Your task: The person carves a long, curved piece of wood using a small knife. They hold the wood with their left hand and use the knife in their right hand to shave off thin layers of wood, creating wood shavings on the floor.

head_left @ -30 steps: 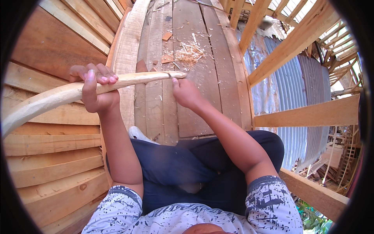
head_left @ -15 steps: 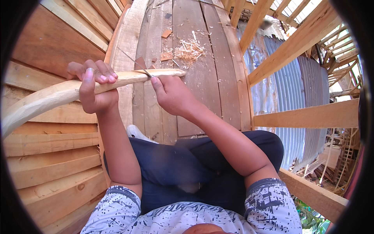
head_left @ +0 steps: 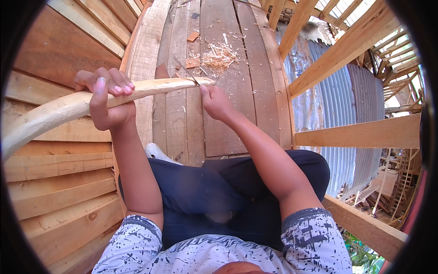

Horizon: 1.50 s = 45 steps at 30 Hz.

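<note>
We hold a long, pale, curved stick point(head_left: 68, 107) across our lap, running from nine o'clock toward the middle of the view, its tapered tip ending near twelve o'clock above the plank floor point(head_left: 228, 91). Our left hand point(head_left: 107, 102) wraps it from below, fingers curled tight over the top and pressed together, thumb hidden. Our right hand point(head_left: 214, 101) sits at the tip, fingers closed on a thin blade point(head_left: 187, 73) whose edge meets the wood; its handle is hidden, so we cannot tell how firm that grip is.

As we judge it, the main danger is a slip. The tip is narrow, and if the blade skids off it, the edge could run toward our left hand at nine o'clock or down to our knees at six. A deep bite could also split the thin end. Shavings point(head_left: 219, 57) lie at twelve o'clock; loose ones underfoot could shift beneath us.
</note>
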Motion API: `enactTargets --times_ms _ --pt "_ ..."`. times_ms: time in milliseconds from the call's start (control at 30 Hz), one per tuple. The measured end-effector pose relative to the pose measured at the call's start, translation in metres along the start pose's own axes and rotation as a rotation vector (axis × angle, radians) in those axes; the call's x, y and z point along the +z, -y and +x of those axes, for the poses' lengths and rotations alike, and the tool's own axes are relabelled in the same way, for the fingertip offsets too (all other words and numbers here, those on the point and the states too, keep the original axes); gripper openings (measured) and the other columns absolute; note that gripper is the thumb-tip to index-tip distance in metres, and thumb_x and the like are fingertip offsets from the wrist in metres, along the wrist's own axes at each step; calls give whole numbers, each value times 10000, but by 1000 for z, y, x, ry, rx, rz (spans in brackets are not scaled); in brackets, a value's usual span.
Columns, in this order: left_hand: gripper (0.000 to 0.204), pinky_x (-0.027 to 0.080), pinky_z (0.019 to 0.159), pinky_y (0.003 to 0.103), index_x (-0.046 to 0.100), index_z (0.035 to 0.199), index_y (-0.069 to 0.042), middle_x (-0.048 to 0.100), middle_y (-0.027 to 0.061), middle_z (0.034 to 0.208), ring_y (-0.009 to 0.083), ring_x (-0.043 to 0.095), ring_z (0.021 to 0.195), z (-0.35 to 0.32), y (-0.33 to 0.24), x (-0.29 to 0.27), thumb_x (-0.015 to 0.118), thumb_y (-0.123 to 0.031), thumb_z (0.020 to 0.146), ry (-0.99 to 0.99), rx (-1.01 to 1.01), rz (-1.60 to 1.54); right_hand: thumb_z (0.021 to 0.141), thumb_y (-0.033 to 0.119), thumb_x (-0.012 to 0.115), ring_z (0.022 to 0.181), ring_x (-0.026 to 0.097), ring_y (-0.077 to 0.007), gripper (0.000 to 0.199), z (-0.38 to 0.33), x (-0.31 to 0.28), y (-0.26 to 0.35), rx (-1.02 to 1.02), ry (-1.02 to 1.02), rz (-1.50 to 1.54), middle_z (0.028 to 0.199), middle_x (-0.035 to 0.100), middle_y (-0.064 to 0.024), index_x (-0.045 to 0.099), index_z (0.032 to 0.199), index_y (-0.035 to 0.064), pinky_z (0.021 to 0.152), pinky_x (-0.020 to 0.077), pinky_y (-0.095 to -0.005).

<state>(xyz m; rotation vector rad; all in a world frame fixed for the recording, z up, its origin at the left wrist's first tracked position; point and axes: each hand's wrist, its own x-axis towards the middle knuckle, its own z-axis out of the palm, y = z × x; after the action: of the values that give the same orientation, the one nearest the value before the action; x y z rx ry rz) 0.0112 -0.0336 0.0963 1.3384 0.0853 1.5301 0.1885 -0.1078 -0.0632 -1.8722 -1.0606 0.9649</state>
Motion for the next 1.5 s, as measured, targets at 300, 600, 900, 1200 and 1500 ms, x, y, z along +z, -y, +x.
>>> enactTargets --times_ms 300,600,900,1200,1500 --pt "174 484 491 280 386 814 -112 453 54 541 154 469 452 -3 -3 10 550 -53 822 -87 15 75 1040 346 372 873 626 -499 528 -26 -7 52 -156 82 -7 886 653 -323 640 862 -72 816 475 -555" --pt "207 440 525 261 407 725 -158 422 11 540 112 419 487 -2 -6 16 567 -104 843 -368 0 222 1040 356 409 600 563 -400 522 -33 11 54 -361 -108 -51 640 572 -233 570 759 -53 621 434 -493" --pt "197 468 474 268 394 831 -124 429 32 543 135 446 459 -3 -3 11 588 -91 832 -286 12 142 1036 323 398 746 594 -457 500 -12 8 29 -102 -10 -15 729 599 -296 601 800 -68 730 450 -536" --pt "182 432 504 263 424 741 -142 411 15 551 114 389 489 -1 1 24 577 -105 832 -397 -13 188 1049 329 352 891 642 -482 518 4 -2 6 38 86 -32 868 647 -339 639 897 -75 820 470 -562" --pt "191 427 500 261 421 734 -145 404 12 545 110 387 487 -2 -2 20 584 -101 826 -386 -5 195 1045 329 388 766 613 -468 482 -26 8 45 -368 -69 -78 784 619 -302 614 840 -44 706 457 -535"
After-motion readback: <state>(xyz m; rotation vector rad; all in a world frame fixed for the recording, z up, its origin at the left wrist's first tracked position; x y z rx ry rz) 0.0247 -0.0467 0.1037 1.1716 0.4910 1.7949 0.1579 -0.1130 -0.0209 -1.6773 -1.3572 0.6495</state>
